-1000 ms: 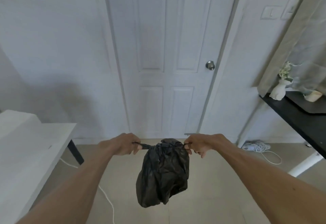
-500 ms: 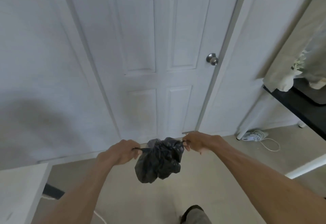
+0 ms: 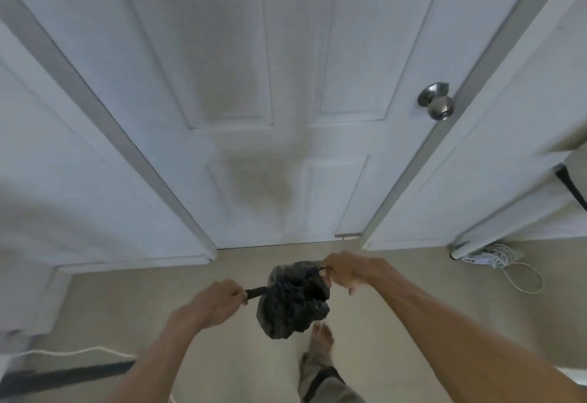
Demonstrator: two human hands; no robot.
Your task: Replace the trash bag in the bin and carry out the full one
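A full black trash bag [image 3: 293,302] hangs in the air between both hands, above the beige floor just in front of a shut white door [image 3: 286,91]. My left hand [image 3: 212,302] is closed on the bag's left tie end. My right hand [image 3: 344,270] grips the right tie end, slightly higher and further forward. The bag's top is gathered between the two ends. The bin is out of view.
A metal door knob [image 3: 436,102] sits at the door's right side. A white power strip with coiled cable [image 3: 498,258] lies on the floor at the right. My bare foot [image 3: 320,339] is under the bag. A white cable [image 3: 73,351] crosses the floor at the left.
I have walked closer to the door, which now fills the view. The bag stays held in both hands. The table at the left and the black desk have slid out of sight.
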